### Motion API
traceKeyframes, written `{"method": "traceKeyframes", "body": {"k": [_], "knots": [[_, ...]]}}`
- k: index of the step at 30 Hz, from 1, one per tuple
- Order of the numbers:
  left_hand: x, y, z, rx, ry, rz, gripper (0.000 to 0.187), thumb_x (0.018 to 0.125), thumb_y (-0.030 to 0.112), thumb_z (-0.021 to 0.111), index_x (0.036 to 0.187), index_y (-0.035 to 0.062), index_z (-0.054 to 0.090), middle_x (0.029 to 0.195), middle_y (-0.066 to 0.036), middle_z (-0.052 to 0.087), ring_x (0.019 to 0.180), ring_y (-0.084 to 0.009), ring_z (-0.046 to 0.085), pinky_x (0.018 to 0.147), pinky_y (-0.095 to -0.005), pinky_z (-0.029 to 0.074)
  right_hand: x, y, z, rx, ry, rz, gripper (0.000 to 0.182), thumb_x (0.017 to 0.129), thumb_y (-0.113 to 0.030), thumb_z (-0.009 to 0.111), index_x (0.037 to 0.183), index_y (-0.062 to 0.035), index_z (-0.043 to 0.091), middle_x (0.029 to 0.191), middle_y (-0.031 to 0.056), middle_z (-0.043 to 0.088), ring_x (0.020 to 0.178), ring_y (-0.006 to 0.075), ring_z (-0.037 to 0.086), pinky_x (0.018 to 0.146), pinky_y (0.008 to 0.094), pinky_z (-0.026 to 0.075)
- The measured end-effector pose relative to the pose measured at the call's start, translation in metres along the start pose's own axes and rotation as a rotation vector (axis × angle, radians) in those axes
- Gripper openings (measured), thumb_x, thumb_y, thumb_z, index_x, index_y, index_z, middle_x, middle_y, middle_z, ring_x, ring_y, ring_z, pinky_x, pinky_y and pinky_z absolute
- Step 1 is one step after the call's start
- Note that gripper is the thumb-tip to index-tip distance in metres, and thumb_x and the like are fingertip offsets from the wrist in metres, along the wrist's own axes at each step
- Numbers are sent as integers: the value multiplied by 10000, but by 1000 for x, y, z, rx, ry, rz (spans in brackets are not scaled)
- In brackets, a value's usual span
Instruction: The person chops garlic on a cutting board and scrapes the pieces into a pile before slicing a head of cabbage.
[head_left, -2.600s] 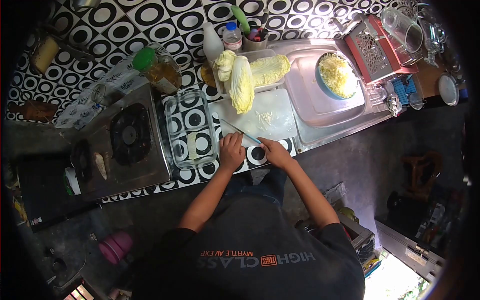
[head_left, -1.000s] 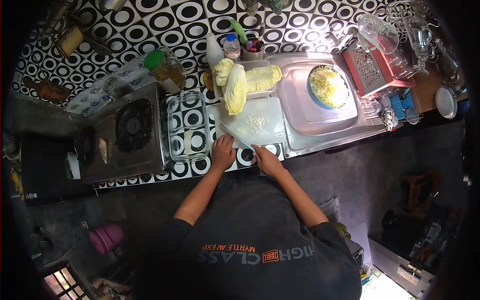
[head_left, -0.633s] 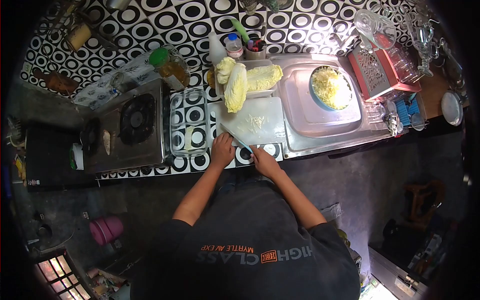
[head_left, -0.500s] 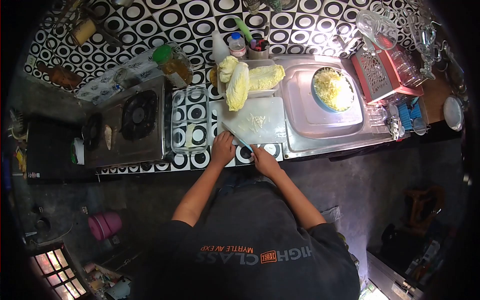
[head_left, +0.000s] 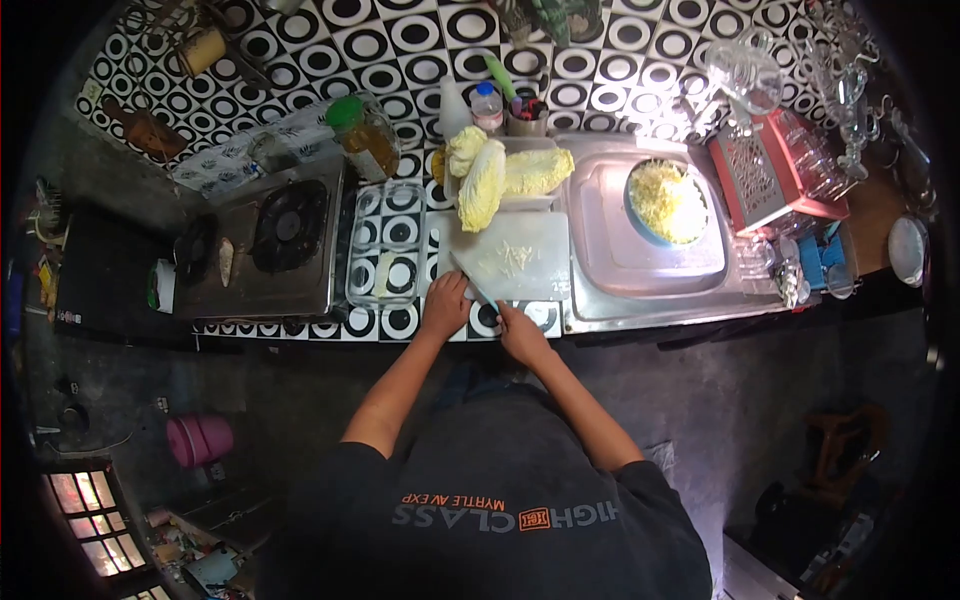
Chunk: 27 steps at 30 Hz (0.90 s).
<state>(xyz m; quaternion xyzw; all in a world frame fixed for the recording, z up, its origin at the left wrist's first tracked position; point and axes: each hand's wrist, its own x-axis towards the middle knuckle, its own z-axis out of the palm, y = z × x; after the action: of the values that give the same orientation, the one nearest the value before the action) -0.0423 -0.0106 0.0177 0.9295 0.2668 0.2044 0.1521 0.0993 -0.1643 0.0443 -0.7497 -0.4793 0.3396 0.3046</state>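
Note:
My right hand (head_left: pixel 522 332) is wrapped round the handle end of a knife (head_left: pixel 484 294), whose blade slants up and left past my left fingertips. My left hand (head_left: pixel 446 302) lies at the lower left edge of a white cutting board (head_left: pixel 545 240), its fingers curled down against the blade. Whatever is under those fingers is hidden. Thin pale strips (head_left: pixel 515 260) lie scattered in the middle of the board. Just behind it, Chinese cabbages (head_left: pixel 483 188) rest in and over a white tray (head_left: pixel 530 201).
On the sink's right stands a bowl of shredded cabbage (head_left: pixel 666 203). A clear glass dish (head_left: pixel 384 240) sits left of the board, with a two-burner stove (head_left: pixel 262 250) beyond. A red dish rack (head_left: pixel 780 170) and a green-lidded jar (head_left: pixel 365 140) flank the counter.
The whole view has shifted slightly, so the counter appears a little lower. Both hands stay in nearly the same place on the board and knife.

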Motion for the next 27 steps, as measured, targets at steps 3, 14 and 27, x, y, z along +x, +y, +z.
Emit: {"method": "traceKeyframes", "body": {"k": [3,14,27], "knots": [[-3,-3,6,3,36,10,437,749,83,621,1173,-24,629,1220,-183,623,1191,-364,565,1017,-481,447,4,10,5,52,53,-37,367,1003,-132,511,1344,-14,578,1065,338,654,1020,497,630,868,527,500],[-1,0,2,-3,72,24,390,726,95,617,1100,-11,650,1145,-171,646,1113,-361,596,952,-477,474,22,19,-3,3,-51,-22,417,1033,-222,504,1387,-8,552,1126,330,659,1101,490,623,934,501,493],[-1,2,5,0,101,7,396,739,99,610,1113,-17,674,1131,-158,661,1111,-328,605,942,-451,486,30,14,2,-29,-16,-41,415,1025,-202,513,1389,-4,544,1113,329,664,1073,495,633,923,517,501]]}}
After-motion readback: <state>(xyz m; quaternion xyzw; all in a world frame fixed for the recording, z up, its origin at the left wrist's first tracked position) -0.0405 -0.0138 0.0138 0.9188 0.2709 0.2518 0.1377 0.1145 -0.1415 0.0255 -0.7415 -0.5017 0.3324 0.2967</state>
